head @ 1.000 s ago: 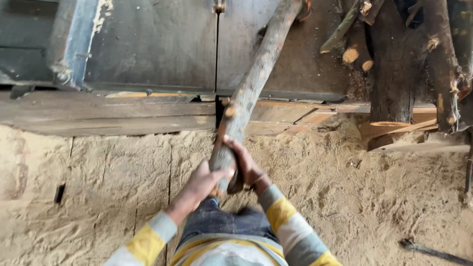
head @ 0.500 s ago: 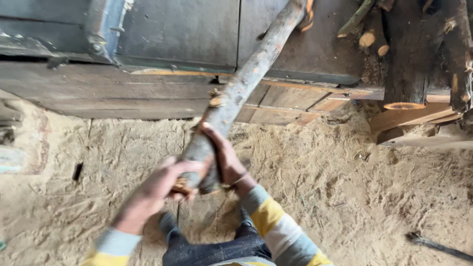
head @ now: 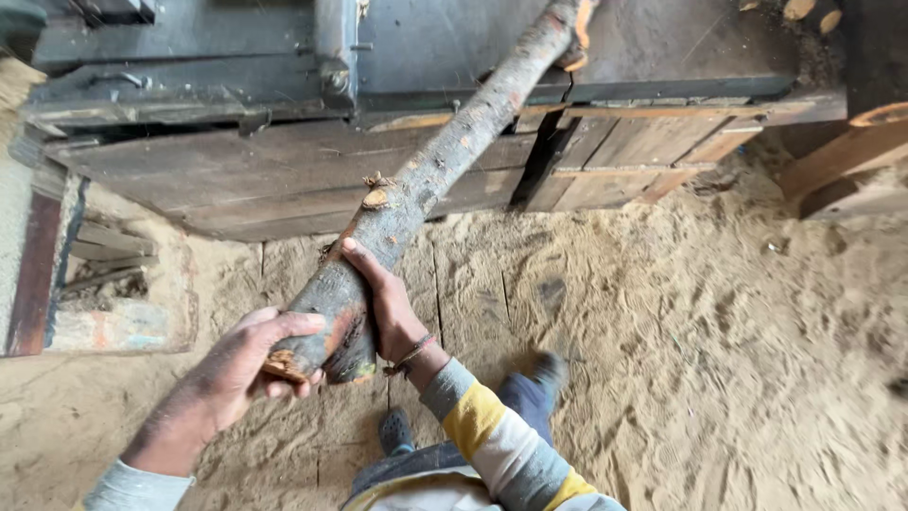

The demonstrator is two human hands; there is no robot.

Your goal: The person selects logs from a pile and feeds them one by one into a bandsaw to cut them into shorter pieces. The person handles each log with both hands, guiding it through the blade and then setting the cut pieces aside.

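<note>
I hold the near end of a long, rough grey log (head: 445, 166) with both hands. My left hand (head: 248, 364) cups the cut end from the left and below. My right hand (head: 383, 303) wraps the log's right side just above that end. The log slants up and to the right, its far end resting on a dark metal machine table (head: 662, 57). Short knot stubs stick out of the bark at mid-length.
A worn wooden bench front (head: 284, 180) runs under the machine table. Sawdust (head: 709, 331) covers the floor. A pit with wooden scraps (head: 104, 284) opens at the left. Planks (head: 842, 156) lean at the right. My feet (head: 397, 431) stand below the log.
The view has swung left and the log's near end has moved lower left with my hands. My left hand has shifted under the cut end.
</note>
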